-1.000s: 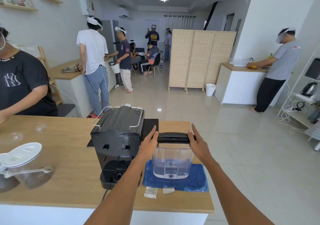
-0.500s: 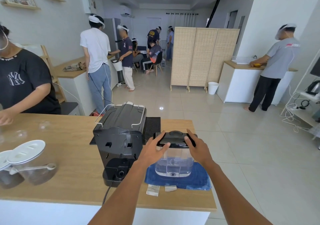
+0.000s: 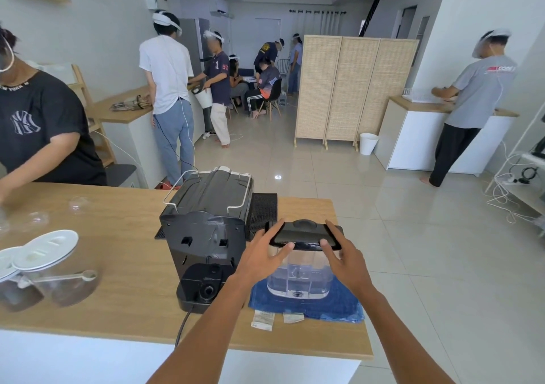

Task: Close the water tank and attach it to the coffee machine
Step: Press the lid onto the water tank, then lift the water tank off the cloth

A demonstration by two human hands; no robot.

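A clear plastic water tank (image 3: 298, 277) stands upright on a blue cloth (image 3: 324, 304), a little water in its bottom. Its black lid (image 3: 305, 234) lies flat across the top. My left hand (image 3: 262, 259) grips the lid's left end, fingers over the top and thumb on the near edge. My right hand (image 3: 345, 256) holds the lid's right end the same way. The black coffee machine (image 3: 206, 230) stands just left of the tank with its back towards me; the empty tank seat (image 3: 203, 287) at its base shows a round port.
The wooden counter (image 3: 118, 265) ends just right of the cloth. Clear lidded jars (image 3: 50, 265) with a scoop stand at the left. A black power cord (image 3: 184, 324) drops over the near edge. Two paper slips (image 3: 264, 318) lie by the cloth. A person works at the far left.
The lid has come down flat onto the tank. Both hands shifted from the lid's sides to over its top ends. The view moved closer.
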